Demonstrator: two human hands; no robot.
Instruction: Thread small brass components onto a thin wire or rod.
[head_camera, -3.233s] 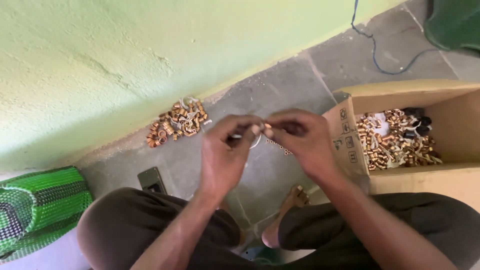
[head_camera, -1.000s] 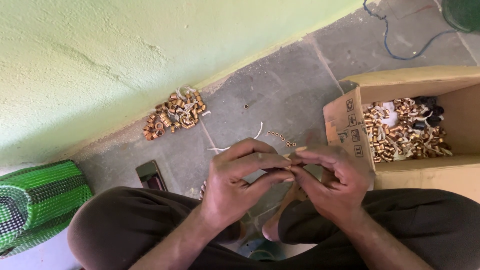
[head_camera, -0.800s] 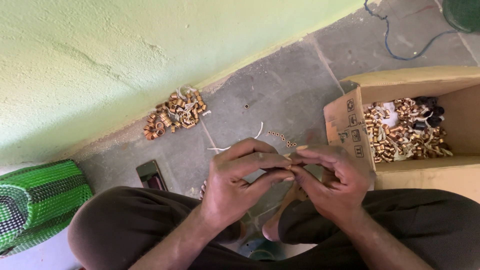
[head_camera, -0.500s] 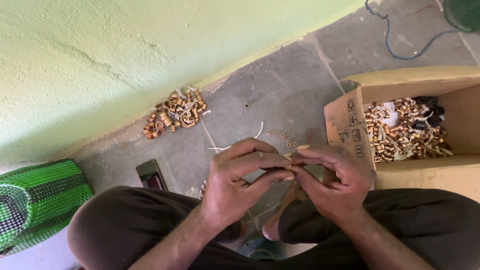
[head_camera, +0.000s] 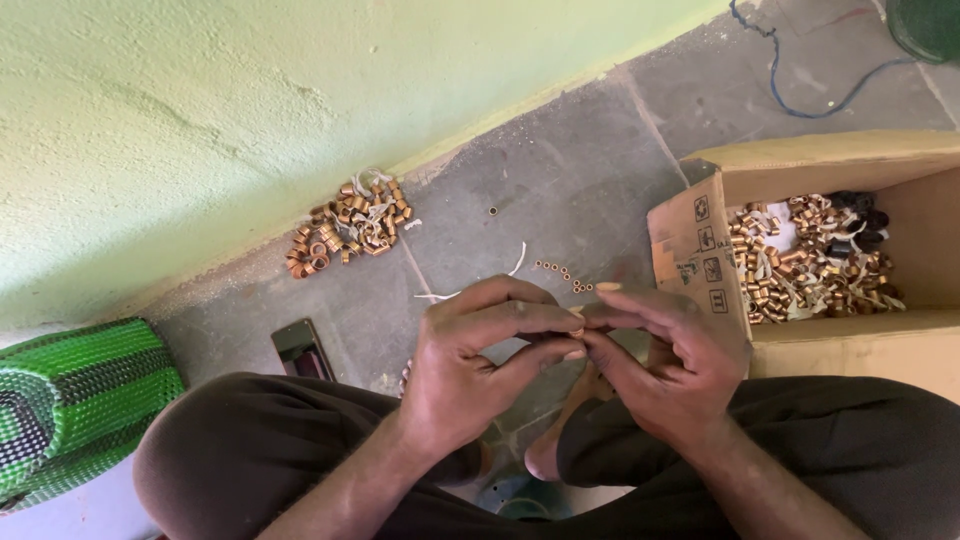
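Partly hidden: small piece (head_camera: 577, 331) pinched between left hand (head_camera: 478, 372), right hand (head_camera: 668, 362)

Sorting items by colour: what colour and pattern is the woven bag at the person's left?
The bag is green with black and white stripes, seen in the head view.

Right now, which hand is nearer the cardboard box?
Right. The right hand sits just beside the cardboard box, near its flap; the left hand is farther off, on the other side.
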